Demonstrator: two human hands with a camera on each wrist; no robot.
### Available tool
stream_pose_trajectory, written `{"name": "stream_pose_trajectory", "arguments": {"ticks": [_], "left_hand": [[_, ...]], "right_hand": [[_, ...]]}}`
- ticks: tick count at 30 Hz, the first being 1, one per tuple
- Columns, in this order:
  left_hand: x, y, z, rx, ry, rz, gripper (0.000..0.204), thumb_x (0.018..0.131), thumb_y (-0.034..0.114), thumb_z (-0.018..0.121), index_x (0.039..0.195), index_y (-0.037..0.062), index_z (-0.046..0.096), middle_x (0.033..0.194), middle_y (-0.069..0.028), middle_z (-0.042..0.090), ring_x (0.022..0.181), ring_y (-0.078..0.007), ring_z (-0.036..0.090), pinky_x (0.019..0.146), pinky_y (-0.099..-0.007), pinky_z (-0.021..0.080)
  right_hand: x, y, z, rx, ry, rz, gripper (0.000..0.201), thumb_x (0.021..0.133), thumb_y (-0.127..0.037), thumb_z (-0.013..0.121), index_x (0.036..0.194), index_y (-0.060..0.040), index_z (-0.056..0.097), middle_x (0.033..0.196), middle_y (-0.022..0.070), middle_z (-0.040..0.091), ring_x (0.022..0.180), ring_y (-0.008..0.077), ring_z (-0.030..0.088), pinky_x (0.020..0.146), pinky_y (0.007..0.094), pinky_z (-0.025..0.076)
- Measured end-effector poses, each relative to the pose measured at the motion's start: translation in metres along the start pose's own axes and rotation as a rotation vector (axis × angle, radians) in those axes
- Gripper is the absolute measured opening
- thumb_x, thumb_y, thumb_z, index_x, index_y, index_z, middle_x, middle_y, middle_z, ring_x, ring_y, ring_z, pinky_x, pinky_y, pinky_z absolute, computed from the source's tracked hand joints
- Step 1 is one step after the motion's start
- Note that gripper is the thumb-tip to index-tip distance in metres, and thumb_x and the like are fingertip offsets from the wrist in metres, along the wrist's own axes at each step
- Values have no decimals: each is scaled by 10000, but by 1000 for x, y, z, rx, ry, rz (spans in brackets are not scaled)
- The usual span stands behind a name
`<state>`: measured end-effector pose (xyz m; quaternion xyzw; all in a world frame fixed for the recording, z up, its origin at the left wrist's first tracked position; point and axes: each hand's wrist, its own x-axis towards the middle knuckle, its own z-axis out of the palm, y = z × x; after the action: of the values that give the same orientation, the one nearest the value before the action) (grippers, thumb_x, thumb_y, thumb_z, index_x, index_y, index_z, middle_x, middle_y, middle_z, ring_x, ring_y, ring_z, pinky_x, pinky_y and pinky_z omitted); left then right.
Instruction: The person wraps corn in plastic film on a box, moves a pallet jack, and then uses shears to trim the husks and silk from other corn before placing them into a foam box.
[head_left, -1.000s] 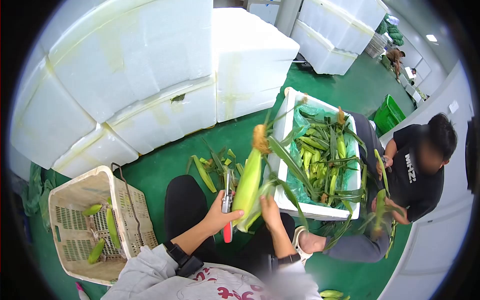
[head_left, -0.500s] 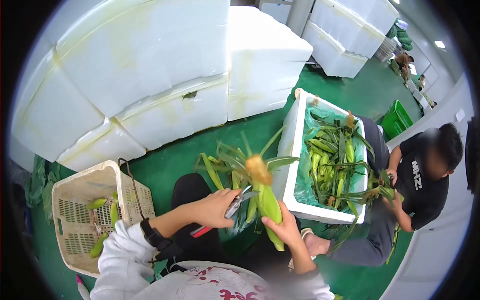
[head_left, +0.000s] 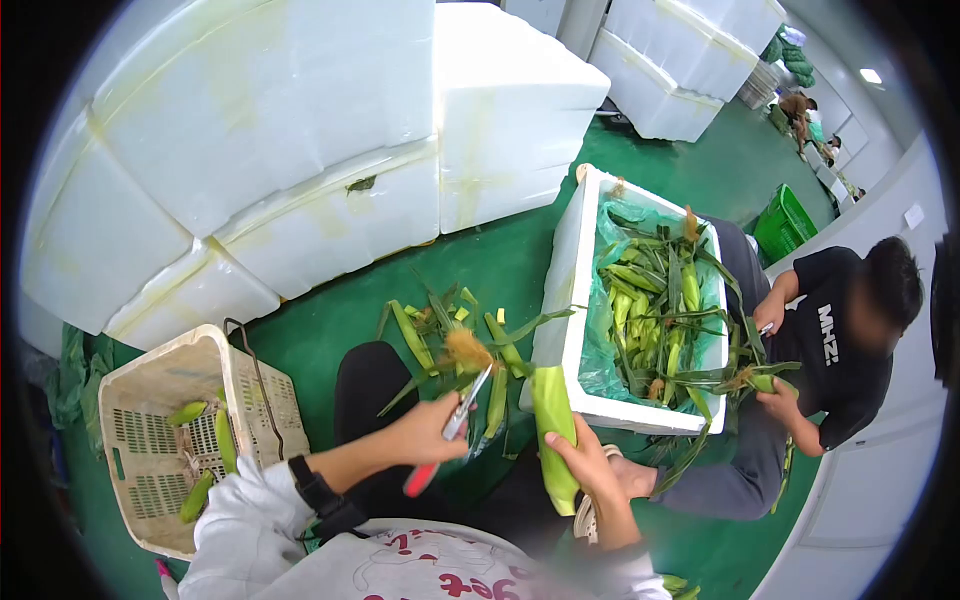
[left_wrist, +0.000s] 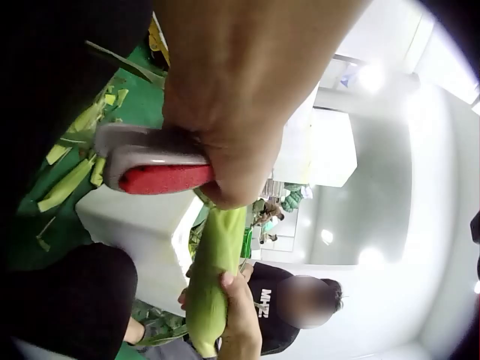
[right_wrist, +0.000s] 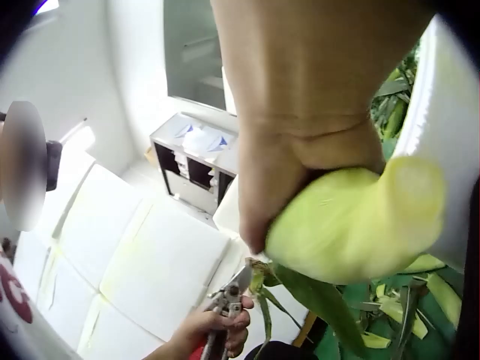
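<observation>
Left hand (head_left: 422, 432) fingers curled round shears (head_left: 461, 413); right hand (head_left: 592, 465) fingers wrapped round corn ear (head_left: 552, 425), beside foam box's (head_left: 563, 300) near-left corner.

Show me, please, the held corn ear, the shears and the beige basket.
Held corn ear (head_left: 552, 408): head view, on husk.
Shears (right_wrist: 229, 298): right wrist view, on metal body.
Beige basket (head_left: 160, 388): head view, on inner wall.

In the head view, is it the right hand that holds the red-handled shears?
No, the left hand grips the red-handled shears, while the right hand holds an ear of corn.
</observation>
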<state>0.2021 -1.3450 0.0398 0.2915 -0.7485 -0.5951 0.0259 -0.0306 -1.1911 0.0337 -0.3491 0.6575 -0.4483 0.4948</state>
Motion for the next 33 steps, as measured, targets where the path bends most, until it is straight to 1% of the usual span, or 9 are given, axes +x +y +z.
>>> {"name": "stream_pose_trajectory", "arguments": {"ticks": [3, 5, 7, 10, 15, 17, 21, 26, 33], "left_hand": [[-2, -28, 43, -78, -28, 219, 752, 701, 114, 657, 1366, 50, 312, 1134, -85, 503, 975, -178, 541, 805, -317, 453], [14, -10, 51, -116, 164, 288, 648, 699, 117, 658, 1289, 48, 397, 1027, -79, 563, 874, -182, 578, 743, -321, 467], [29, 13, 36, -68, 107, 74, 507, 686, 145, 644, 1138, -4, 470, 892, -188, 587, 806, -310, 613, 704, -376, 476], [59, -22, 27, -290, 443, 10, 391, 732, 109, 654, 1069, 9, 484, 820, -120, 602, 644, -234, 611, 571, -327, 483], [29, 11, 38, -749, 106, 266, 624, 738, 227, 780, 1181, 25, 389, 1031, -123, 565, 918, -187, 605, 645, -287, 508], [16, 16, 53, -116, 195, 361, 710, 689, 309, 817, 1178, 25, 387, 1097, -166, 554, 1036, -227, 576, 671, -355, 509], [7, 38, 39, 69, 221, 159, 742, 639, 350, 839, 1145, 29, 402, 1003, -161, 568, 871, -287, 614, 679, -379, 493], [11, 39, 25, 399, 340, 504, 754, 597, 296, 852, 1117, 11, 387, 819, -131, 590, 678, -290, 624, 611, -351, 502], [14, 42, 54, -582, 157, 435, 770, 680, 148, 792, 1295, 35, 343, 1140, -91, 546, 1031, -179, 565, 862, -321, 460]], "right_hand": [[-2, -9, 26, 374, 70, 112, 448, 885, -112, 512, 1301, -47, 358, 1049, 118, 542, 829, 209, 594, 693, 333, 531], [6, 4, 35, -209, -3, -283, 439, 851, -125, 518, 1253, -32, 369, 1027, 126, 543, 769, 218, 604, 654, 340, 536], [-3, -7, 43, 373, -52, 138, 417, 849, -143, 547, 1223, -45, 391, 1005, 122, 553, 847, 211, 596, 745, 336, 501], [-14, -13, 35, 237, -127, 87, 456, 844, -205, 559, 1227, -26, 389, 1016, 131, 553, 921, 225, 581, 811, 364, 476], [-9, 0, 47, -50, 250, -484, 535, 845, -309, 566, 1225, 22, 384, 1044, 164, 531, 913, 270, 557, 824, 396, 455], [0, -23, 47, -497, 311, -715, 544, 854, -333, 561, 1228, 22, 388, 1059, 183, 523, 886, 300, 549, 827, 390, 447], [-12, -57, 34, -503, 395, -596, 469, 814, -321, 674, 1070, 19, 476, 900, 158, 527, 773, 320, 548, 659, 389, 459], [-8, -109, 16, -794, 164, -766, 291, 832, -185, 666, 696, -44, 451, 591, 85, 469, 490, 277, 504, 436, 355, 402], [9, -94, 33, -550, 392, -1279, 290, 844, -196, 657, 703, -49, 450, 590, 70, 464, 461, 236, 465, 401, 344, 359]]}}
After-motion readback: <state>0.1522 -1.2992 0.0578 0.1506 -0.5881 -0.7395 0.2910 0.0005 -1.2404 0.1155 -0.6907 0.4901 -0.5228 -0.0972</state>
